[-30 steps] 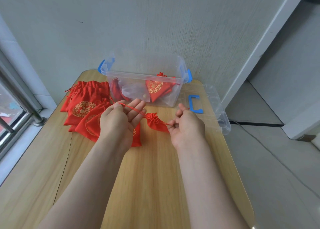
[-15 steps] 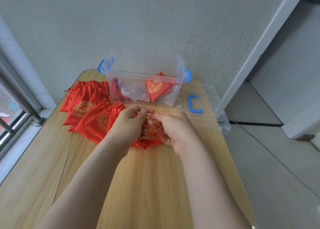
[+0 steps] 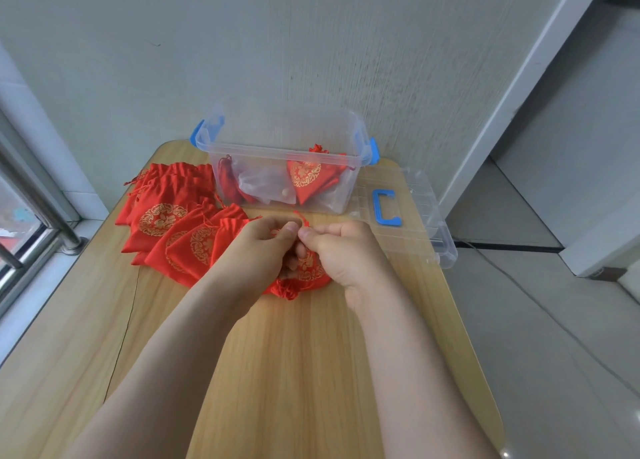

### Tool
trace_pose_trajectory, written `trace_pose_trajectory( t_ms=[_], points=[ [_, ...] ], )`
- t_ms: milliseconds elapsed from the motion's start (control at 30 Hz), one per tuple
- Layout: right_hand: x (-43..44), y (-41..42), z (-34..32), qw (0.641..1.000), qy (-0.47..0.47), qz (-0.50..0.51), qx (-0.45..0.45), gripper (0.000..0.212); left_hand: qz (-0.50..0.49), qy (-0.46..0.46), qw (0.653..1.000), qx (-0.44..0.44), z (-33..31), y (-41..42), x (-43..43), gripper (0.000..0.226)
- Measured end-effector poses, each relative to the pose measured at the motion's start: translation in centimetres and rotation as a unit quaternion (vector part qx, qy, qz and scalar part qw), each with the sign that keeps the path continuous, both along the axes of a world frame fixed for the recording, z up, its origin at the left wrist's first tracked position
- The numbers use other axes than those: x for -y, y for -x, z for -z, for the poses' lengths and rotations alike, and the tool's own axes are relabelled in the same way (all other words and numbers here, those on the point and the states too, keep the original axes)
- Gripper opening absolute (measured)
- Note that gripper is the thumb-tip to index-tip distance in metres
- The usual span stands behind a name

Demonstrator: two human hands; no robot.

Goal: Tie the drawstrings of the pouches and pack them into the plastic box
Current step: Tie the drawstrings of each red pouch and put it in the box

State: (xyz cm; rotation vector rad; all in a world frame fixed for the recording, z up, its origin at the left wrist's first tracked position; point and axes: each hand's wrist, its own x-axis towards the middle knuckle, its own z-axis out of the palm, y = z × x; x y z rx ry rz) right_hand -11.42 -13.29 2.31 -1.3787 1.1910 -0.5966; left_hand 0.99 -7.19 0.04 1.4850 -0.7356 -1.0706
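A: What are the two grips doing?

B: The left grip [image 3: 258, 250] and the right grip [image 3: 341, 257] meet fingertip to fingertip. Each is clenched on the thin red drawstring [image 3: 300, 216], pinching it between thumb and forefinger. A small loop of the cord pokes up just past the fingertips.

A: And the pouch itself?

B: The small red fabric pouch with a round gold print [image 3: 308, 268] lies on the pale wood-grain bench [image 3: 294, 372], under and between both grips. Its gathered mouth points towards the person, and the fingers hide most of it.

A: What lies around it?

B: Just to the left is a fanned pile of matching red pouches [image 3: 162, 216], lying flat. I cannot tell whether it touches the held one. At the bench's far edge, by the grey wall, stands the clear plastic box with blue latches [image 3: 277, 150], its lid off. Inside, a red gold-printed pouch [image 3: 306, 178] leans at the front wall. The clear flat lid with a blue handle [image 3: 415, 209] lies right of the box and reaches past the bench's edge.
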Motion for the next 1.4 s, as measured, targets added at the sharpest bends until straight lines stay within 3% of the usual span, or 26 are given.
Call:
trace_pose_trajectory(
  t_ms=[200, 433, 700, 1400],
  points=[
    [0.1, 0.1, -0.3, 0.997, 0.003, 0.058, 0.047, 0.026, 0.027, 0.017, 0.999, -0.009, 0.0, 0.2, 0.0, 0.014],
    [0.8, 0.3, -0.5, 0.994, 0.035, 0.107, 0.012, 0.022, -0.026, -0.021, 0.999, 0.036, -0.2, 0.4, -0.2, 0.013],
    [1.1, 1.1, -0.4, 0.997, 0.071, -0.009, 0.005, 0.029, 0.045, -0.061, 0.994, 0.073, -1.3, 0.5, -0.9, 0.011],
    [1.8, 2.1, 1.0, 0.989, 0.137, -0.06, 0.01, 0.024, 0.138, -0.034, 0.983, 0.118, -1.6, 0.6, -1.2, 0.023]
  ],
)
